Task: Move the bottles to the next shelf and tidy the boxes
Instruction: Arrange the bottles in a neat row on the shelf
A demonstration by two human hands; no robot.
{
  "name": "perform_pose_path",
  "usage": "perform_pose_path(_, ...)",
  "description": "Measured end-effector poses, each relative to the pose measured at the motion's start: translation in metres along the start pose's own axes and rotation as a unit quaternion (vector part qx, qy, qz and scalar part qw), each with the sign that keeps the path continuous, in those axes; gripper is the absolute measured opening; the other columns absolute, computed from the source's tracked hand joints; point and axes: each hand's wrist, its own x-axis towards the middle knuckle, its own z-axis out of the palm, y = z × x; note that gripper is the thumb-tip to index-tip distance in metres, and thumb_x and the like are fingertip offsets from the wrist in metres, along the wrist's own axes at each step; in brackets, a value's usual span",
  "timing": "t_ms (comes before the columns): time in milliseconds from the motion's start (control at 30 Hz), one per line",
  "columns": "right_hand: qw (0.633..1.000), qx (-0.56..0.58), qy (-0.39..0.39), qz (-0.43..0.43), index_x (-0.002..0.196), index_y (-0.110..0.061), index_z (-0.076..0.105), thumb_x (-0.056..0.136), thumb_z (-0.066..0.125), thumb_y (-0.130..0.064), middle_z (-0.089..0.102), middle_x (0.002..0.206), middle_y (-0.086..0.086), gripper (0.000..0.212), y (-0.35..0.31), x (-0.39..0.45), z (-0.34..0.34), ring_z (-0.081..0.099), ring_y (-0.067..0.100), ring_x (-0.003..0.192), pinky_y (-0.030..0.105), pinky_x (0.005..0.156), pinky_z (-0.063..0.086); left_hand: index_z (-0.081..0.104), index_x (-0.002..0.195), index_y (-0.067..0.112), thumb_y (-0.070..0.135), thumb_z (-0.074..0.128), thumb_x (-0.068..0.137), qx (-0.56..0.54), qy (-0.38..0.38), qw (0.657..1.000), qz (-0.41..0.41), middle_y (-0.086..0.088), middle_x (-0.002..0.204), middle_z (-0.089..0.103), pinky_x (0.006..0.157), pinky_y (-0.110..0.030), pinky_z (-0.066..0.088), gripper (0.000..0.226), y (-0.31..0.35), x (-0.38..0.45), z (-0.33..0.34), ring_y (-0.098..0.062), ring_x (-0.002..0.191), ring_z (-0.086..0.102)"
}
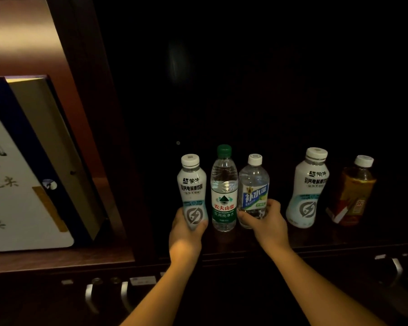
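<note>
Several bottles stand in a row on a dark shelf (316, 241). My left hand (186, 234) grips the base of a white milky bottle (192, 187) at the left end. Beside it stands a green-capped water bottle (223, 191), held by no hand. My right hand (266, 222) wraps the lower part of a clear bottle with a blue label (253, 184). Further right stand a second white bottle (309, 187) and an amber tea bottle (353, 191), both untouched. In the lit compartment to the left, a white and blue box (17, 175) leans tilted.
A dark wooden upright (108, 137) divides the lit left compartment from the dark one. Below the shelf run cabinet fronts with metal handles (90, 297). Another handle (397, 267) shows at the lower right. The back of the dark compartment is too dim to read.
</note>
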Motion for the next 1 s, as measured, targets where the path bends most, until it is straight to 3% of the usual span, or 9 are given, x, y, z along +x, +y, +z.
perform_pose_path(267,1.0,-0.006,-0.01,-0.013,0.11,-0.028,0.038,0.063,0.088,-0.04,0.055,0.092,-0.021,0.07,-0.001,-0.003,0.005,0.054,-0.007,0.077,0.011,0.061,0.039,0.048,0.117,0.034,0.037,0.072,0.077,0.019,0.006,0.999,0.026,0.017,0.099,0.058,0.068,-0.024,0.041,0.047,-0.003,0.0,0.01,-0.005,0.087,0.056)
perform_pose_path(467,0.999,0.009,-0.028,-0.015,0.121,-0.019,0.043,0.058,0.09,-0.045,0.056,0.116,-0.005,0.083,-0.005,-0.004,-0.002,0.058,0.007,0.095,0.017,0.07,0.044,0.046,0.123,0.033,0.041,0.075,0.072,0.006,-0.002,1.0,0.027,0.022,0.093,0.055,0.063,-0.02,0.042,0.059,-0.005,0.002,0.007,-0.007,0.089,0.058)
perform_pose_path(533,1.0,0.005,0.006,-0.028,0.123,-0.021,0.046,0.056,0.085,-0.058,0.052,0.117,-0.008,0.086,-0.005,-0.011,-0.015,0.055,0.009,0.102,0.021,0.075,0.046,0.041,0.131,0.029,0.043,0.078,0.069,-0.002,-0.01,1.0,0.019,0.02,0.103,0.055,0.07,-0.025,0.045,0.074,-0.006,0.004,0.004,-0.012,0.096,0.059)
perform_pose_path(600,0.995,-0.013,0.079,-0.062,0.111,-0.03,0.049,0.056,0.075,-0.069,0.052,0.106,-0.014,0.073,0.0,-0.016,-0.037,0.055,0.004,0.095,0.02,0.072,0.045,0.038,0.135,0.025,0.044,0.079,0.067,-0.003,-0.014,1.0,0.005,0.009,0.112,0.059,0.075,-0.03,0.046,0.082,-0.01,0.008,0.003,-0.018,0.1,0.061)
perform_pose_path(667,0.983,-0.028,0.161,-0.079,0.102,-0.03,0.049,0.058,0.076,-0.065,0.048,0.1,-0.015,0.062,0.008,-0.012,-0.067,0.054,0.004,0.09,0.018,0.07,0.045,0.043,0.131,0.025,0.044,0.08,0.066,-0.002,-0.011,1.0,0.0,0.006,0.11,0.062,0.074,-0.031,0.046,0.077,-0.013,0.01,0.004,-0.016,0.091,0.061)
perform_pose_path(733,0.976,-0.056,0.204,-0.052,0.109,-0.021,0.05,0.062,0.083,-0.052,0.047,0.107,-0.005,0.065,0.017,-0.002,-0.095,0.055,0.013,0.096,0.022,0.073,0.046,0.047,0.123,0.027,0.043,0.08,0.067,0.003,-0.002,1.0,0.005,0.008,0.101,0.062,0.07,-0.03,0.044,0.067,-0.014,0.01,0.005,-0.011,0.08,0.056)
perform_pose_path(800,0.983,-0.086,0.162,-0.002,0.134,-0.011,0.043,0.066,0.085,-0.044,0.047,0.131,0.009,0.086,0.026,0.01,-0.111,0.05,0.027,0.12,0.037,0.092,0.048,0.049,0.119,0.029,0.043,0.079,0.067,0.003,0.0,1.0,0.009,0.015,0.092,0.059,0.069,-0.03,0.044,0.061,-0.016,0.011,0.007,-0.012,0.079,0.057)
perform_pose_path(867,0.995,-0.06,0.066,0.035,0.15,-0.012,0.029,0.072,0.083,-0.037,0.045,0.145,0.011,0.098,0.032,0.017,-0.114,0.045,0.028,0.133,0.044,0.105,0.042,0.049,0.117,0.031,0.041,0.079,0.069,0.002,-0.005,1.0,0.013,0.021,0.086,0.056,0.069,-0.03,0.044,0.058,-0.018,0.011,0.007,-0.011,0.079,0.058)
perform_pose_path(1000,0.998,-0.066,0.008,0.02,0.131,-0.023,0.056,0.08,0.077,-0.033,0.071,0.108,-0.004,0.056,0.038,0.024,-0.109,0.065,0.016,0.106,0.025,0.084,0.048,0.05,0.116,0.032,0.039,0.079,0.07,0.0,-0.006,1.0,0.02,0.022,0.086,0.056,0.072,-0.031,0.045,0.054,-0.02,0.012,0.007,-0.013,0.082,0.058)
